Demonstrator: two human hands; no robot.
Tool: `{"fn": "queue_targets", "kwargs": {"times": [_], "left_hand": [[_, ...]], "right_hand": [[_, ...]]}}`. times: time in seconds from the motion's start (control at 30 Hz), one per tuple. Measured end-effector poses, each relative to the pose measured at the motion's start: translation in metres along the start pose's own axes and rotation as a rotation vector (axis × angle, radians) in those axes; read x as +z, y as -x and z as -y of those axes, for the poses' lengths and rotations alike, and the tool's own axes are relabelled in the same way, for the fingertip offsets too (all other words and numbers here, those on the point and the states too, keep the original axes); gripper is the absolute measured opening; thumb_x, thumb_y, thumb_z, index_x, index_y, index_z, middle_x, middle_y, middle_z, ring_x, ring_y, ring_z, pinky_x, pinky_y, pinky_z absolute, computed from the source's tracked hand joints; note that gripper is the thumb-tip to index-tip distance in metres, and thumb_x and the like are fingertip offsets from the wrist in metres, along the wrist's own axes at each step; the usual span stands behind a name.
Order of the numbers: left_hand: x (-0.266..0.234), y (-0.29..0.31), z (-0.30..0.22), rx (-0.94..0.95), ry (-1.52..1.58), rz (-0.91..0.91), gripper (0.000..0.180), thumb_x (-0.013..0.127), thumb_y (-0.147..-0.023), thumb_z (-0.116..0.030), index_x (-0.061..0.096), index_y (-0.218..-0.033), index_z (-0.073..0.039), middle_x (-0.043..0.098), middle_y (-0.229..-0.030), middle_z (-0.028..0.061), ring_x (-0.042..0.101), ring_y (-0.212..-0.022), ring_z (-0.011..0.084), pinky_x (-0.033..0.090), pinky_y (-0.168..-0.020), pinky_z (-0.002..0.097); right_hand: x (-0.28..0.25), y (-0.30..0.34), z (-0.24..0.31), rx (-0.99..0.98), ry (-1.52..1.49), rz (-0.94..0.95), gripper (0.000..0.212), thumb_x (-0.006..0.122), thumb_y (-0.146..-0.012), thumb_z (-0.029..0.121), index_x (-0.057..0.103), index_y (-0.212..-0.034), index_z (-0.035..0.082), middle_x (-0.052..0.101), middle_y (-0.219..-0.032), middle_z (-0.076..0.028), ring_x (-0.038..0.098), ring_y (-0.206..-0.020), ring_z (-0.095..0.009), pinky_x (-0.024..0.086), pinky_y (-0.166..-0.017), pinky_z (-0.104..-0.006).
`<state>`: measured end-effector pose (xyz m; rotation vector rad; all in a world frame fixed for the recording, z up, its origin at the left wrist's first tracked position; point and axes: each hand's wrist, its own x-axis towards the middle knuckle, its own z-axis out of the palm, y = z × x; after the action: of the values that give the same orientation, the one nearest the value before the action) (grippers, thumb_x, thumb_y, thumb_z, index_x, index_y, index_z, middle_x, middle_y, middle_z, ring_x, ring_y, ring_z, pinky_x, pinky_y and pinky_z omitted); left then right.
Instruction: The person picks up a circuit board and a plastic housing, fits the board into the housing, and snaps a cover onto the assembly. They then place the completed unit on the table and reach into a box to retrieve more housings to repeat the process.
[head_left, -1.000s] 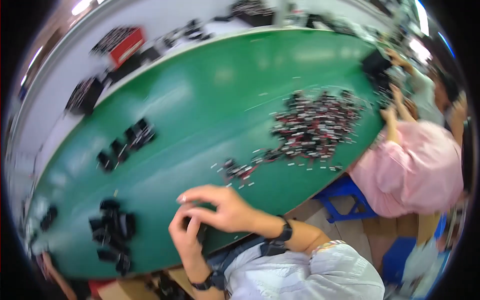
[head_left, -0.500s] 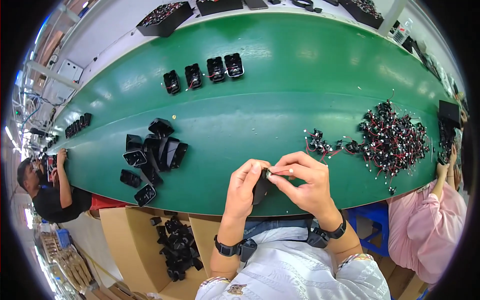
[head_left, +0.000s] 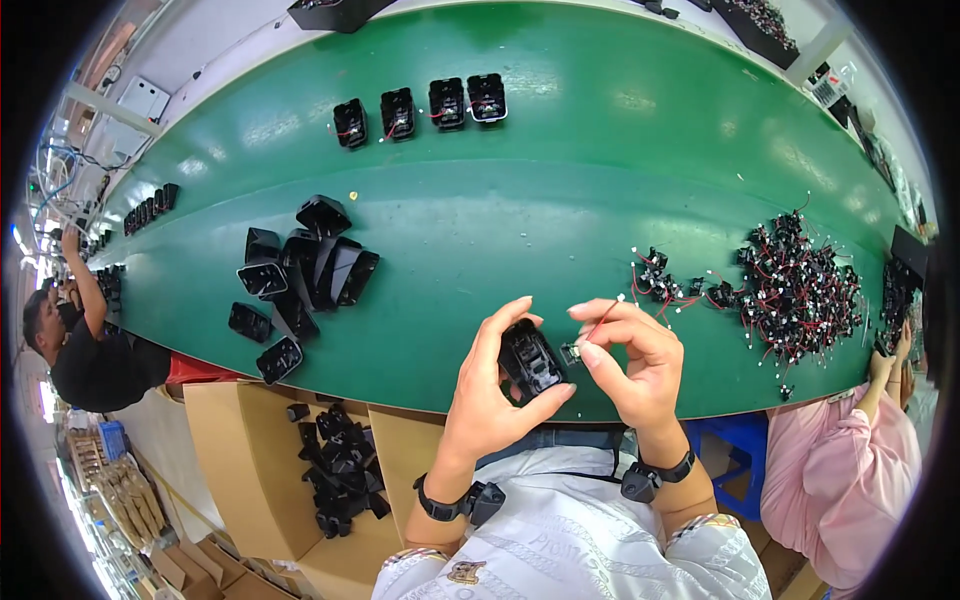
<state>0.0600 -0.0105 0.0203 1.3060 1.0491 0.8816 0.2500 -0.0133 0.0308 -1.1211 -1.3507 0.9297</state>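
Note:
My left hand (head_left: 488, 388) is closed around a black plastic housing (head_left: 532, 360), its hollow inside turned up. Just to its right, my right hand (head_left: 640, 365) pinches a small circuit board (head_left: 571, 352) with a red wire and a white plug on the wire's end. The board is apart from the housing, near its right edge. Further right on the green table (head_left: 480, 230) lies a large heap of small black parts with red wires (head_left: 800, 285), with a smaller cluster (head_left: 657, 275) beside it. A pile of black housings (head_left: 310, 265) lies to the left.
Several housings with red wires (head_left: 445, 105) stand in a row toward the back. Below the table edge, a cardboard box (head_left: 245, 470) holds black parts. A co-worker in black (head_left: 85, 350) sits far left, another in pink (head_left: 850, 460) at right, by a blue stool (head_left: 725, 450).
The housing in my left hand has turned so its hollow side faces up. My right hand has drawn slightly away with the board. The view has shifted a little.

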Motion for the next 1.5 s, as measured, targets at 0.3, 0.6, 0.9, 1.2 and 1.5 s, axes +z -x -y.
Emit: {"fn": "queue_targets", "kwargs": {"times": [0.3,0.6,0.9,1.2,1.5], "left_hand": [[0.007,-0.002,0.011,0.116,-0.044,-0.044,0.089,0.085,-0.069,-0.009,0.043,-0.148,-0.009,0.054,-0.134,0.0108,0.057,-0.089,0.0141,0.048,-0.063,0.0264],[0.002,0.001,0.015,0.221,0.12,-0.041,0.088,0.093,-0.067,-0.013,0.047,-0.142,-0.002,0.057,-0.138,0.0117,0.064,-0.094,0.0157,0.056,-0.078,0.0281],[-0.014,0.002,0.015,0.345,-0.236,-0.101,0.102,0.102,-0.046,-0.039,0.058,-0.128,0.003,0.07,-0.116,0.0139,0.067,-0.109,0.0227,0.052,-0.098,0.0374],[-0.012,-0.004,0.012,0.482,-0.344,-0.177,0.102,0.102,-0.045,-0.043,0.059,-0.127,0.002,0.07,-0.115,0.0142,0.069,-0.106,0.023,0.054,-0.095,0.0384],[-0.01,-0.004,0.004,0.555,-0.503,-0.129,0.096,0.099,-0.043,-0.048,0.065,-0.118,0.003,0.071,-0.113,0.0152,0.07,-0.104,0.0297,0.056,-0.091,0.0394]], "right_hand": [[0.013,0.005,0.003,0.002,0.082,-0.031,0.016,0.07,-0.081,-0.008,0.067,-0.096,-0.003,0.066,-0.092,-0.011,0.064,-0.085,-0.016,0.052,-0.072,-0.0276],[-0.001,0.01,0.008,-0.097,0.197,0.03,0.018,0.078,-0.076,-0.007,0.074,-0.092,0.001,0.067,-0.092,-0.011,0.066,-0.08,-0.018,0.053,-0.067,-0.0285],[0.004,0.013,0.016,-0.159,0.258,0.127,0.018,0.083,-0.073,-0.001,0.074,-0.086,0.004,0.059,-0.093,-0.008,0.061,-0.077,-0.016,0.051,-0.063,-0.0268],[0.012,0.017,0.015,-0.127,0.316,0.085,0.013,0.081,-0.076,0.002,0.073,-0.086,0.004,0.059,-0.097,-0.009,0.059,-0.082,-0.018,0.049,-0.069,-0.0297],[0.0,0.01,0.027,-0.319,0.584,0.201,0.019,0.079,-0.068,0.001,0.07,-0.084,0.006,0.059,-0.122,-0.011,0.057,-0.109,-0.032,0.05,-0.081,-0.0389]]}}
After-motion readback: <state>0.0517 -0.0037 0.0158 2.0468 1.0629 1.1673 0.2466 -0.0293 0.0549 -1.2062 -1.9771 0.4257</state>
